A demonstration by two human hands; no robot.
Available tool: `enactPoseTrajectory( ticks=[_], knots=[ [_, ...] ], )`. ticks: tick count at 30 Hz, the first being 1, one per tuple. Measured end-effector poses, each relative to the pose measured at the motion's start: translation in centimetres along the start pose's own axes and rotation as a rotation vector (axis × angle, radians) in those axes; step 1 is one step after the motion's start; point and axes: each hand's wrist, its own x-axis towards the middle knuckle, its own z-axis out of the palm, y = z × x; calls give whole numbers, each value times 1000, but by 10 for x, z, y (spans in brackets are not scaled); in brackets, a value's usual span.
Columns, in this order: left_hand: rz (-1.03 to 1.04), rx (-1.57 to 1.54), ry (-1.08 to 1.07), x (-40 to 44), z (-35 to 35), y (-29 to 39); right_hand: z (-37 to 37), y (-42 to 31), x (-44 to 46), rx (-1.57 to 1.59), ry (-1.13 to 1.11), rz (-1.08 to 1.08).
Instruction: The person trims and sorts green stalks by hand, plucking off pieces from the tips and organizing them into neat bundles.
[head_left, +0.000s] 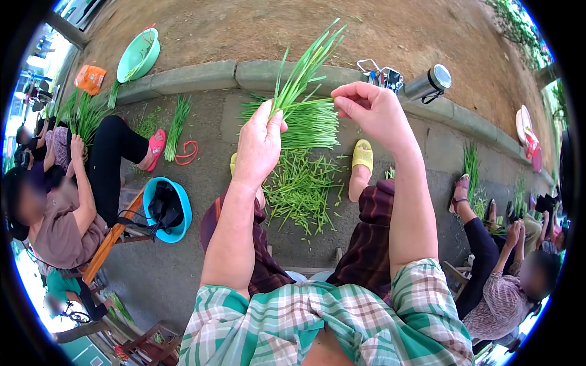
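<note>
My left hand (257, 146) is closed around the lower end of a bunch of long, thin, chive-like green stalks (303, 76), their tips fanning up and right. My right hand (373, 114) is beside it, thumb and forefinger pinched on the end of one stalk that stretches across from the bunch. Below both hands, a neat pile of long green stalks (308, 129) lies on the pavement. Nearer my knees, between my yellow slippers (362, 154), is a loose heap of short cut green pieces (302, 189).
A stone kerb (183, 79) runs ahead, with a steel flask (427, 83) and keys (384, 76) on it. To the left are a blue basin (177, 229) holding a dark bag, a green basin (138, 55) and a seated person handling stalks. Another person sits at right.
</note>
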Motion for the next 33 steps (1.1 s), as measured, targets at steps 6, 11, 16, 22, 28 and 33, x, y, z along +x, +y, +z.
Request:
enactPoseTrajectory(
  ticks=[6, 11, 16, 22, 28, 33],
  knots=[
    [-16, -20, -2, 2, -1, -3, 0, -10, -5, -220, 6, -104],
    [-20, -4, -15, 0, 1, -2, 5, -2, -4, -306, 127, -183],
    [-27, -50, -35, -1, 2, -3, 9, -3, -5, -256, 207, -190],
    [-41, 0, -18, -1, 0, 1, 7, -2, -4, -376, 189, -203],
    [-13, -18, -46, -3, 2, -2, 12, -3, -1, -372, 289, -163],
    [31, 12, -40, -5, 5, 6, 15, -6, 0, -213, 326, -61]
  ],
)
